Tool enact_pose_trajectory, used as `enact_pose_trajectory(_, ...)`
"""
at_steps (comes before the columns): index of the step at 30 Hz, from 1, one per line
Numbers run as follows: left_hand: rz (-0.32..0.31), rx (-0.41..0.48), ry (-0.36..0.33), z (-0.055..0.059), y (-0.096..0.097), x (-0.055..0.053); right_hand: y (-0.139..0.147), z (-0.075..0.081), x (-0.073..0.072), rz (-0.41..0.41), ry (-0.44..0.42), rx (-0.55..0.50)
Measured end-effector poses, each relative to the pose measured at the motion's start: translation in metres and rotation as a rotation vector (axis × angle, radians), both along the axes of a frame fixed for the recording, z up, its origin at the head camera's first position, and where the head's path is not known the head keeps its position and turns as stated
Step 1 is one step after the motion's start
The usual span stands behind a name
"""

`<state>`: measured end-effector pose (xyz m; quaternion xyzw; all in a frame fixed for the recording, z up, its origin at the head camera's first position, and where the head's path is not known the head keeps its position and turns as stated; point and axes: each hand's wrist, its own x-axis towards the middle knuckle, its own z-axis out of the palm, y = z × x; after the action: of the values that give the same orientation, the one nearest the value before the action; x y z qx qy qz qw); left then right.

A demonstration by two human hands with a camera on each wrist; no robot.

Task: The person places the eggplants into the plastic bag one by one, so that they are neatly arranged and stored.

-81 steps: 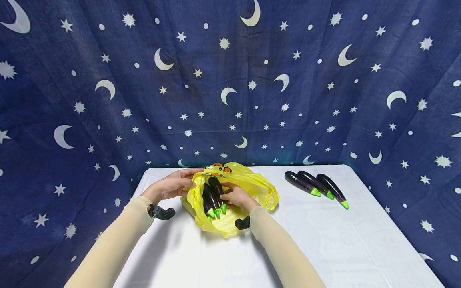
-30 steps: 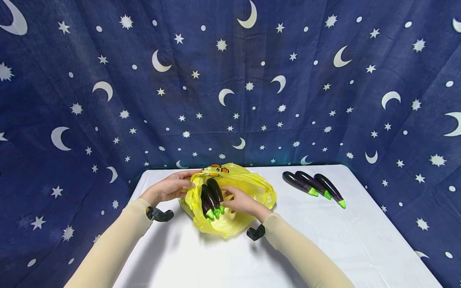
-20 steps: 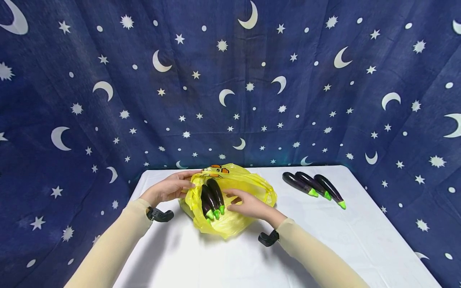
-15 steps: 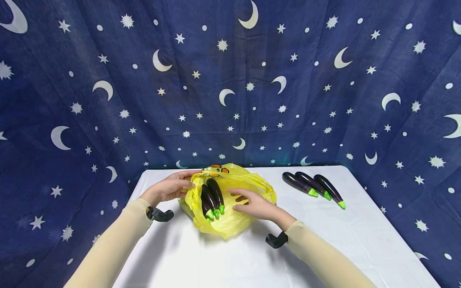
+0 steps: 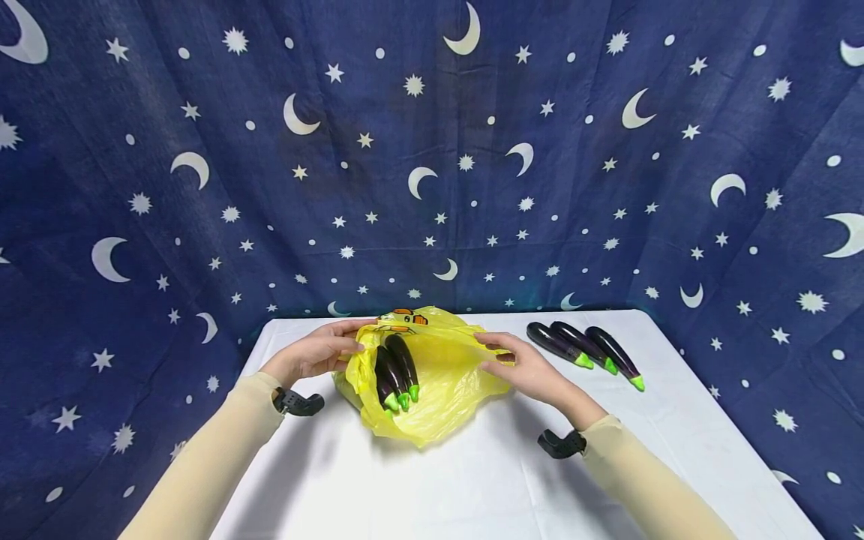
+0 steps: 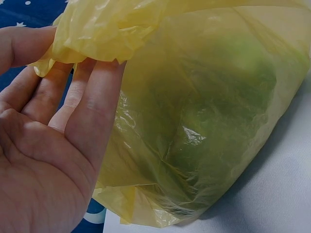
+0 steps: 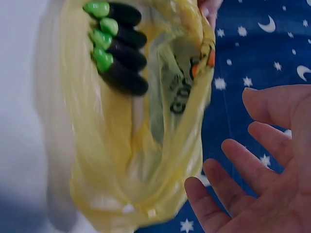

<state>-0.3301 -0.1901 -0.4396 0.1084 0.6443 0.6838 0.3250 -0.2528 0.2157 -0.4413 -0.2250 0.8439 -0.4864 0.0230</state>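
Note:
A yellow plastic bag [image 5: 445, 390] lies on its side, its mouth wide toward me. Thumb and fingers of my left hand [image 5: 313, 354] pinch the bag's left rim; in the left wrist view that hand [image 6: 53, 141] has the thin film between thumb and fingertips. Several dark purple eggplants [image 5: 403, 360] with green stems lie side by side inside the bag, as the right wrist view shows from above. My right hand [image 5: 533, 373] is at the bag's right rim, holding nothing. Its fingers are spread and loosely bent beside the bag in the right wrist view [image 7: 286, 199].
Three more eggplants [image 5: 613, 355] lie together on the white table [image 5: 675, 450], right of the bag and beyond my right hand. A blue curtain [image 5: 432, 187] with moons and stars hangs behind the table and at both sides.
My right hand has let go of the eggplants in the bag and moved right, out to the bag's right rim. The left hand keeps hold of the left rim.

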Motion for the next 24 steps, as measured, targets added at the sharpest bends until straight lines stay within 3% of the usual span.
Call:
enact_pose_trajectory(14, 0.013, -0.009, -0.011, 0.001, 0.0, 0.001, 0.046, -0.003, -0.004, -0.141, 0.006, 0.003)
enact_pose_trajectory(24, 0.005, -0.011, -0.002, 0.0, 0.0, 0.001, 0.064, -0.011, -0.007, -0.184, -0.014, -0.007)
